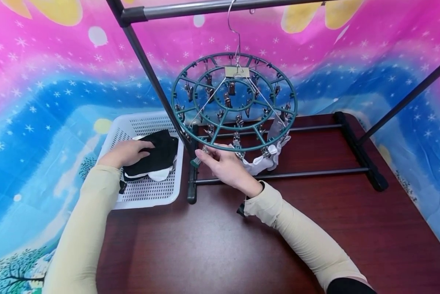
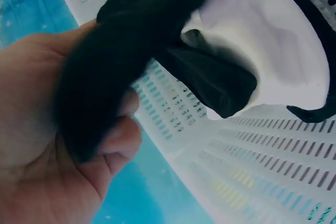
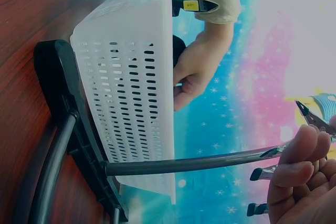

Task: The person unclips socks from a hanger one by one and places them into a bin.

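In the head view, my left hand [image 1: 126,153] reaches into the white basket [image 1: 152,201]. It grips a piece of black cloth [image 1: 159,152] there, and the left wrist view shows the dark fabric [image 2: 121,51] between thumb and fingers. White cloth [image 2: 283,40] with dark edging lies beside it. My right hand [image 1: 229,167] is up at the near left edge of a round green clip hanger [image 1: 173,94]. Thumb and fingers pinch a metal clip [image 1: 204,150] on that edge. Right of this hand, light grey-white fabric [image 1: 260,165] hangs from the hanger's clips.
A dark metal rack [image 1: 143,61] stands on the reddish-brown table [image 1: 212,245], its base foot [image 1: 192,192] close beside the basket. From the rack's top bar [image 1: 190,9], the hanger is suspended by a wire hook [image 1: 238,36]. A patterned curtain [image 1: 51,106] surrounds the table.
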The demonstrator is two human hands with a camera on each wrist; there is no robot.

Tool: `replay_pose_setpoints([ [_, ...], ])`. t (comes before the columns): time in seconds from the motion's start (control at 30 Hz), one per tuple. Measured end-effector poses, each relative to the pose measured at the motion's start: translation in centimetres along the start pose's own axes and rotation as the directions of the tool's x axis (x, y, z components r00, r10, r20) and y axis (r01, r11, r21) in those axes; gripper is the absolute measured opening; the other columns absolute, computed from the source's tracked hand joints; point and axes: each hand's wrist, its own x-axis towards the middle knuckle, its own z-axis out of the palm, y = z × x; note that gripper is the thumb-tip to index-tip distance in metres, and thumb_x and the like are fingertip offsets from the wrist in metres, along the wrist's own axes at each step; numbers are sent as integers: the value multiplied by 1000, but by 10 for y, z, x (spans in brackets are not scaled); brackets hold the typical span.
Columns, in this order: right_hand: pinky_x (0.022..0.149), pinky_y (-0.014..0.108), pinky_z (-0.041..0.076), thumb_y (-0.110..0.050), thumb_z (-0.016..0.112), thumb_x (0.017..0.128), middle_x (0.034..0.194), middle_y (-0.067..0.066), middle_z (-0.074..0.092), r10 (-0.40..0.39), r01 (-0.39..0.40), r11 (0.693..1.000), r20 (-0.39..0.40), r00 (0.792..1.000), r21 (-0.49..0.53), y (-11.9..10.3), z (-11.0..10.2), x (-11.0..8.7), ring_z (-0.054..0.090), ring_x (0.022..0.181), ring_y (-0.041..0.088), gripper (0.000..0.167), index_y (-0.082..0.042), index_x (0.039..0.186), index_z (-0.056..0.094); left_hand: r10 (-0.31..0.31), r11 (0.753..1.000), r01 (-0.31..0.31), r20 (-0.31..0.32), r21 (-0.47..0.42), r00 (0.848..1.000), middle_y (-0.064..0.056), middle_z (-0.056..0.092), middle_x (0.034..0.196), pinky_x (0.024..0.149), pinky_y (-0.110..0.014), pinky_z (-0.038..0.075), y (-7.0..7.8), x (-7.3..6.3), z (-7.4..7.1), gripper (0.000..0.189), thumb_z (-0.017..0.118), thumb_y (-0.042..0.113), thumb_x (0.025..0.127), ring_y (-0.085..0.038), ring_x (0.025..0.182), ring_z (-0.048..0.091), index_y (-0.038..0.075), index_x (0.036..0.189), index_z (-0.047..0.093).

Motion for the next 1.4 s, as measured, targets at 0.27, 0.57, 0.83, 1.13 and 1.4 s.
replay_pose_setpoints([
  [0.27, 62, 32, 41, -49, 59, 103, 70, 3, 54, 9, -9, 1000, 11, 1000, -1, 0, 0, 1, 53, 67, 22, 32, -20, 108, 71, -75, 995, 78, 46, -61, 996, -28, 59, 142, 104, -66, 45, -9, -2, 6, 50, 53, 3, 96, -50, 127, 56, 11, 145, 57],
  [0.57, 64, 32, 41, -51, 58, 103, 73, 3, 56, 47, -47, 999, 20, 999, -7, 0, 0, 1, 54, 71, 21, 43, -21, 131, 69, -24, 993, 17, -61, -114, 998, -20, 62, 108, 80, -47, 48, -20, -3, 17, 26, 54, -9, 95, -32, 86, 56, 9, 112, 51],
  [0.83, 63, 32, 41, -53, 57, 103, 71, 3, 54, 69, -69, 998, 39, 997, 5, 1, 2, 0, 54, 68, 22, 50, -20, 140, 65, -38, 994, 41, 35, -98, 999, -22, 63, 128, 90, -51, 50, -22, -1, 25, 43, 46, -16, 88, -36, 101, 57, 7, 111, 73],
  [1.13, 61, 34, 44, -54, 58, 103, 67, 3, 55, 66, -67, 998, 48, 997, 6, 1, 3, 1, 57, 63, 24, 45, -22, 132, 68, -24, 998, 27, 54, -64, 998, -23, 53, 137, 109, -61, 43, -13, 1, 33, 21, 69, 9, 93, -45, 126, 50, 2, 112, 74],
  [1.4, 62, 31, 53, -55, 57, 103, 83, 4, 67, 71, -69, 997, 52, 996, -23, 1, 6, 1, 67, 74, 26, 61, -13, 146, 58, -101, 990, 113, 147, -79, 984, -27, 55, 135, 108, -60, 45, -1, -2, 31, 38, 65, 16, 98, -42, 118, 58, -2, 131, 67],
])
